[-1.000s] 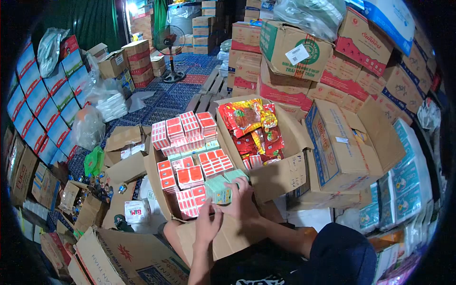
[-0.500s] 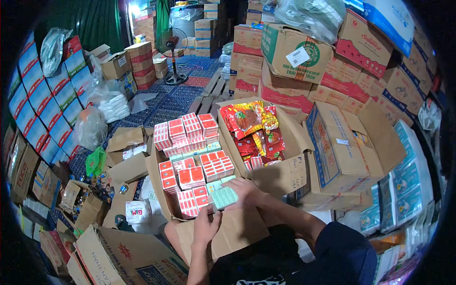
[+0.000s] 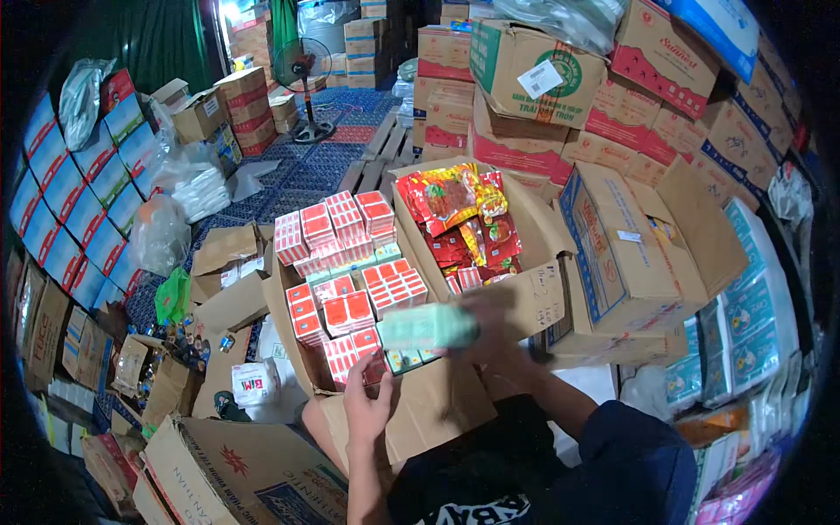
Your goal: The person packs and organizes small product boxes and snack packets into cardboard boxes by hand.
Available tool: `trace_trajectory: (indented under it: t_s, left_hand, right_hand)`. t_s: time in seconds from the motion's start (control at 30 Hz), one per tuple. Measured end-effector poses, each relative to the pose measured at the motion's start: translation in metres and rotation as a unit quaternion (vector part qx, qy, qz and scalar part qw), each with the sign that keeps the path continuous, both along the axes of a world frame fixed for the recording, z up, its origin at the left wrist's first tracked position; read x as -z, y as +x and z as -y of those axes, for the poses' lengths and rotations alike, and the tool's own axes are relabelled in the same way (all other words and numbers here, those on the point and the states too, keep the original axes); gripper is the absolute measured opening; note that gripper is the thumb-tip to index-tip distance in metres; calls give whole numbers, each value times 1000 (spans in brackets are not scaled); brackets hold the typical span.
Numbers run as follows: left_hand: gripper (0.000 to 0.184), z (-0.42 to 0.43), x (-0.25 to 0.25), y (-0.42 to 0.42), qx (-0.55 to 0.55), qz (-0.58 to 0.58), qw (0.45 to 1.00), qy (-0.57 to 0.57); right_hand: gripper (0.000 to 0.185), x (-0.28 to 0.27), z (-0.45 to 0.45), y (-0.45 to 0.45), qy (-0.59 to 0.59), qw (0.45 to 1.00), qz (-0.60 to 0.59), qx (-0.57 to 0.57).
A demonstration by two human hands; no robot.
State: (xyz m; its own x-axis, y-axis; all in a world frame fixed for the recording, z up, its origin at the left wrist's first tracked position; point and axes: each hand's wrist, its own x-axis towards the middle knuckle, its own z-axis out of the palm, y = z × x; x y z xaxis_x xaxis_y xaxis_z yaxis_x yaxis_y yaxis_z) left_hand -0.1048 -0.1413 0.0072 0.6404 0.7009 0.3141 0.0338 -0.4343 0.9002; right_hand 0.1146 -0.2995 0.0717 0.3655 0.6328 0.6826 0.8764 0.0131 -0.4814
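The right hand (image 3: 495, 329), blurred, was clamped on a green pack (image 3: 422, 327) above the carton (image 3: 429, 427); the left hand (image 3: 367, 406), fingers parted, was at its near edge, by red packs (image 3: 341, 357).

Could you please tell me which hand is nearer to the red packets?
Right: the right hand, blurred, is on the near side of the red packets; the left hand is farther off, to their lower left.

Left fingers (image 3: 357, 378) parted from thumb (image 3: 384, 388), right fingers (image 3: 490, 315) blurred, forearms (image 3: 562, 401) bare
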Motion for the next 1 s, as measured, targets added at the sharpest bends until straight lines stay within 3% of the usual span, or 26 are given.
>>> trace_trajectory:
  t_s: [0.07, 0.17, 0.23, 0.27, 0.37, 0.5, 0.63, 0.67, 0.77, 0.8, 0.87, 0.97, 1.0]
  left_hand:
    - [42, -2, 1, 0, -5, -8, 1000, 1]
    - [38, -1, 6, -1, 37, -94, 993, -55]
    - [37, 0, 7, -1, 52, -120, 991, -37]
    - [36, 0, 7, -1, 65, -143, 988, -16]
    - [36, -1, 8, -2, 70, -175, 982, 22]
    - [37, 2, 10, 2, 56, -182, 978, 80]
    - [37, 3, 3, 0, 50, -193, 973, 114]
    - [37, 4, -2, 0, 58, -208, 971, 103]
    - [37, 2, 1, 2, 55, -210, 970, 107]
    - [36, 2, 5, 2, 50, -199, 971, 122]
    - [36, 2, 13, 1, 45, -190, 972, 133]
    - [38, 1, 20, 3, 43, -172, 971, 160]
    - [38, 1, 20, 2, 43, -171, 971, 160]
  right_hand:
    - [71, -2, -1, 10, 32, 999, 2, 4]
    - [73, 0, -1, 31, 233, 962, -137, 35]
    - [72, -20, 17, 58, 94, 967, -175, 158]
    - [72, -20, 21, 70, 93, 967, -176, 157]
    - [76, -6, 19, 103, 58, 944, -69, 318]
    - [82, 2, 15, 123, -58, 938, -20, 340]
    - [84, 13, -6, 131, -192, 925, -9, 329]
    - [84, 15, -10, 125, -196, 925, -11, 325]
    - [84, 19, -35, 99, -120, 923, 169, 324]
    - [84, 27, -47, 91, -123, 925, 168, 319]
    - [84, 50, -72, 77, 17, 996, 74, 50]
    - [91, 56, -113, 63, -85, 991, 79, -60]
    - [96, 54, -128, 56, -149, 983, 98, -49]
